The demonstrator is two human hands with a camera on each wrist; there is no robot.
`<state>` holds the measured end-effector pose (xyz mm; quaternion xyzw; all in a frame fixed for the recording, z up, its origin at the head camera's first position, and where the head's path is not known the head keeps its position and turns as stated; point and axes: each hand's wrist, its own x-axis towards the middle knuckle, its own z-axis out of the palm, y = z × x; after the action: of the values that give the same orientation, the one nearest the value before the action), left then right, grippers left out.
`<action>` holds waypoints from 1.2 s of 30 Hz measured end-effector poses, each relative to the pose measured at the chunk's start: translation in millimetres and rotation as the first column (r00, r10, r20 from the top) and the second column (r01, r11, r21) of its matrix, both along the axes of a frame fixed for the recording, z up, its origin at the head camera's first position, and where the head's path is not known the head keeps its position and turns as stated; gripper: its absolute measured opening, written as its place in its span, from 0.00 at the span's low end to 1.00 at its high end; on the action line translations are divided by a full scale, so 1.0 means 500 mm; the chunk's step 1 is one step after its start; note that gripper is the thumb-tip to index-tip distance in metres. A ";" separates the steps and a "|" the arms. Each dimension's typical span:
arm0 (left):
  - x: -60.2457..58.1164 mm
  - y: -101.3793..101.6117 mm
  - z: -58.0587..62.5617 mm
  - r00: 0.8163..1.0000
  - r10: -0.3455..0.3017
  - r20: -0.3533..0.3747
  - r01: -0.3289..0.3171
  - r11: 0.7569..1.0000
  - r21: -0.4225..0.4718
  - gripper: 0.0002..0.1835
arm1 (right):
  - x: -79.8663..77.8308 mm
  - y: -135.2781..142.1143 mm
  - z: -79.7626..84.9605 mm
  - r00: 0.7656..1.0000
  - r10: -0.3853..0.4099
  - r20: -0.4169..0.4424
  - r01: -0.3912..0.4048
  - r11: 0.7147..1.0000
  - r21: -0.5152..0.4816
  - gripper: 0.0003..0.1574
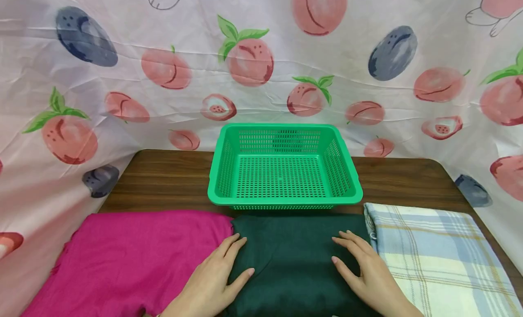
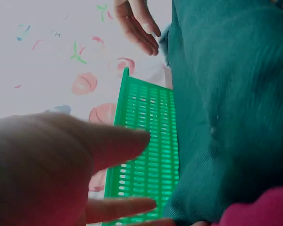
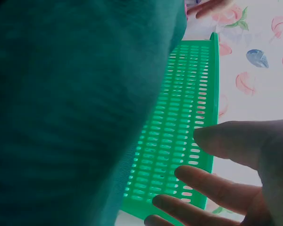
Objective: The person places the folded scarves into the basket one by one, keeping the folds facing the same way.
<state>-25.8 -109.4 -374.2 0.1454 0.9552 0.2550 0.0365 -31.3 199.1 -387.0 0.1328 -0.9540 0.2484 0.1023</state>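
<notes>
A dark green folded cloth lies at the front middle of the table, between my two hands. My left hand is at its left edge, fingers extended, beside the magenta cloth. On the other side, my right hand has its fingers spread over the green cloth's right part, near the plaid cloth. Neither hand grips anything. In the left wrist view the green cloth fills the right side; whether the fingertips press on it, I cannot tell.
Behind the cloths stands a green plastic basket with slotted walls and nothing inside. The brown wooden table ends at a fruit-printed white curtain, which hangs behind and along both sides.
</notes>
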 end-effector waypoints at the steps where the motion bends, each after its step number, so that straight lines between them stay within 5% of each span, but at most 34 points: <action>1: -0.001 -0.001 -0.001 1.000 0.010 0.015 -0.011 1.000 0.013 0.33 | 0.001 0.002 -0.002 1.000 -0.009 0.010 0.009 1.000 0.002 0.22; 8: -0.001 -0.007 -0.003 0.985 0.085 0.151 -0.099 0.991 0.087 0.35 | 0.002 0.019 -0.014 0.994 -0.051 0.095 0.051 0.999 -0.005 0.31; 16: -0.006 -0.010 -0.011 0.973 0.107 0.206 -0.127 0.988 0.086 0.36 | 0.007 0.038 -0.019 0.960 -0.134 0.248 0.126 0.991 0.048 0.41; 27: -0.005 -0.014 -0.025 0.948 0.058 0.314 -0.126 0.971 0.201 0.45 | 0.001 0.068 -0.030 0.877 -0.184 0.445 0.148 0.982 0.114 0.56; 33: -0.011 -0.016 -0.032 0.958 -0.009 0.286 -0.075 0.956 0.284 0.42 | -0.012 0.078 -0.029 0.849 -0.166 0.502 0.138 0.986 0.093 0.56; 36: -0.019 -0.017 -0.033 0.957 -0.009 0.291 -0.088 0.943 0.321 0.41 | -0.024 0.083 -0.025 0.803 -0.149 0.577 0.157 0.987 0.038 0.55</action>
<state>-35.3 -117.7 -390.8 0.0914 0.8861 0.4306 0.1454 -43.1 240.8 -399.8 -0.0268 -0.9460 0.2737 -0.1717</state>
